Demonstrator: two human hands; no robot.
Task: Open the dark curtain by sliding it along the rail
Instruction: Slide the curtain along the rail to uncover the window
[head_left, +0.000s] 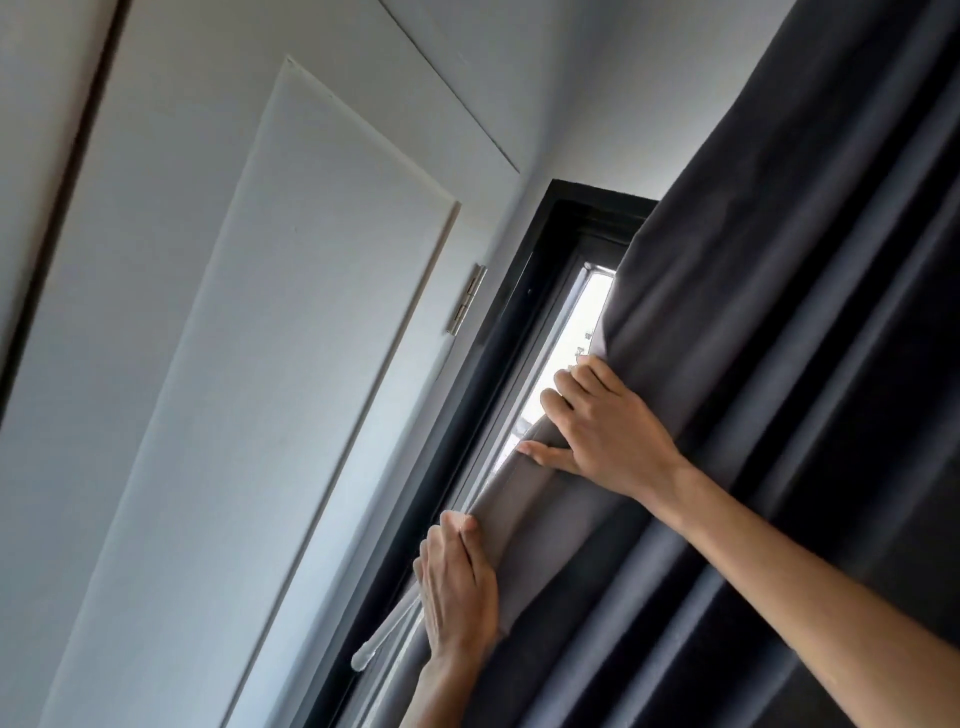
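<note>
Dark grey cloth bunched under both hands at the window's edge. Right hand (605, 421), toward 3 o'clock of centre, fingers (574, 387) curled close over the leading edge of the dark curtain (779, 322), thumb pressed along the paler turned-back lining. Left hand (457, 582), at 6 o'clock, fingers nearly straight and held together, wrapped around the same edge lower down, fingertips hooked behind the fold. Curtain hanging in deep pleats across the right side, from 1 to 5 o'clock. Narrow strip of bright glass exposed within a black window frame (524, 291). White wand (384, 631) angled beside the left hand. Metal hinge (467, 299) and white door panel (291, 312) at 9 o'clock. No readable writing anywhere.
</note>
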